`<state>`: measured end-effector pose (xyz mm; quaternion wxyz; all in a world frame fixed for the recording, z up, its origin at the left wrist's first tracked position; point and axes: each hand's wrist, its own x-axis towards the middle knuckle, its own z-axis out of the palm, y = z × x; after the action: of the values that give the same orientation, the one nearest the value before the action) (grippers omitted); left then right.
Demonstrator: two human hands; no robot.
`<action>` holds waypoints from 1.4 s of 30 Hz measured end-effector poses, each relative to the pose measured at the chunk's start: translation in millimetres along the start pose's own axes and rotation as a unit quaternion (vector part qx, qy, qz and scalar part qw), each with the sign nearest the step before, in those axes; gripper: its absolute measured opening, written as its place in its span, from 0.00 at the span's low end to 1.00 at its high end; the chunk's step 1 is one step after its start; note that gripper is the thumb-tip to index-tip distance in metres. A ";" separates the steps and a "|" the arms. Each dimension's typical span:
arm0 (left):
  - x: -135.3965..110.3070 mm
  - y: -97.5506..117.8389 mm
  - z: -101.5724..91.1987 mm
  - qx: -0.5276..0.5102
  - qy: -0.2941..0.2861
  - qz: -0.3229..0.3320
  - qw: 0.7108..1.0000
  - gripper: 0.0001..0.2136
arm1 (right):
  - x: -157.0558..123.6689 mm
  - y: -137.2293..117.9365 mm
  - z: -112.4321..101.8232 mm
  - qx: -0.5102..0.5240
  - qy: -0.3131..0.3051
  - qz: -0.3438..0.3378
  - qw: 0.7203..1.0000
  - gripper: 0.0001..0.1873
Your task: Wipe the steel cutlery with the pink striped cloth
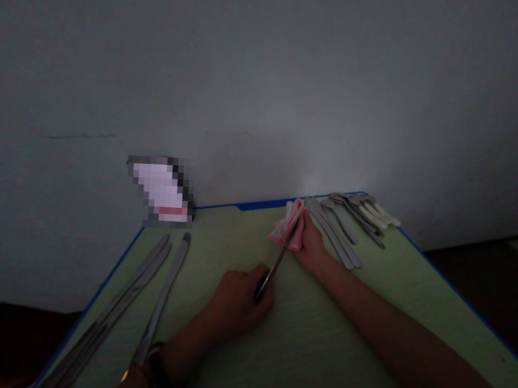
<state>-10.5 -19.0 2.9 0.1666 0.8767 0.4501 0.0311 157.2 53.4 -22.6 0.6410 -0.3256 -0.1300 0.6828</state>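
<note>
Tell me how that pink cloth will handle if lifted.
Probably floppy: the pink cloth bunches in folds around the knife in the right hand. Likely light: the folds look thin. Being crumpled, it should not roll.

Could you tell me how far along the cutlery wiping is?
Seemingly partway. The steel cutlery row by the right hand looks done. The left hand holds a steel knife; the right wraps it in a pink cloth. The long knives at the green table's left edge seemingly remain.

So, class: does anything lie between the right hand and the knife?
Yes: a pink cloth, at the blade end, sits between the right hand and the knife. The left hand grips the handle bare.
</note>
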 end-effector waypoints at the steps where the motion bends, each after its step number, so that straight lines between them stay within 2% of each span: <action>1: -0.9 -0.3 -0.5 -0.021 0.000 0.012 1.000 0.08 | 0.9 0.1 -0.7 0.004 0.007 -0.004 1.000 0.19; 3: -2.2 -0.6 -0.8 -0.056 0.001 0.021 0.998 0.11 | 2.3 0.6 -1.6 0.005 0.001 -0.010 1.000 0.21; 5: -2.3 -1.0 -0.2 -0.094 0.014 0.003 0.995 0.13 | 2.5 1.8 -1.4 -0.015 -0.023 -0.022 0.999 0.21; 11: 3.1 -5.8 2.9 -0.243 0.064 -0.040 0.967 0.15 | -5.1 5.2 0.0 -0.114 -0.145 -0.052 0.982 0.18; 15: 6.2 -7.3 2.7 -0.269 0.065 -0.049 0.960 0.16 | -9.8 4.6 -1.9 -0.148 -0.178 -0.051 0.971 0.17; 19: 6.8 -6.1 -0.7 -0.260 0.067 -0.058 0.961 0.17 | -10.0 3.9 -0.4 -0.132 -0.165 -0.049 0.976 0.17; 25: 4.6 -7.4 -4.2 -0.261 0.036 -0.022 0.964 0.17 | -1.2 1.6 0.1 -0.037 -0.117 -0.042 0.992 0.15; 32: 5.6 -6.6 -3.5 -0.244 0.022 -0.032 0.969 0.16 | -0.5 1.8 -0.5 -0.059 -0.099 -0.059 0.992 0.16; 35: 6.2 -6.6 -2.8 -0.240 0.029 -0.044 0.969 0.16 | -4.7 2.3 1.0 -0.091 -0.120 -0.064 0.986 0.17; 42: 5.2 -7.2 0.5 -0.268 0.053 -0.037 0.961 0.17 | -10.3 4.1 -3.6 -0.190 -0.215 -0.058 0.956 0.19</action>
<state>-13.0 -11.1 -0.3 0.3723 0.7797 0.4657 0.1909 155.8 42.0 -24.9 0.5631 -0.2786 -0.4104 0.6610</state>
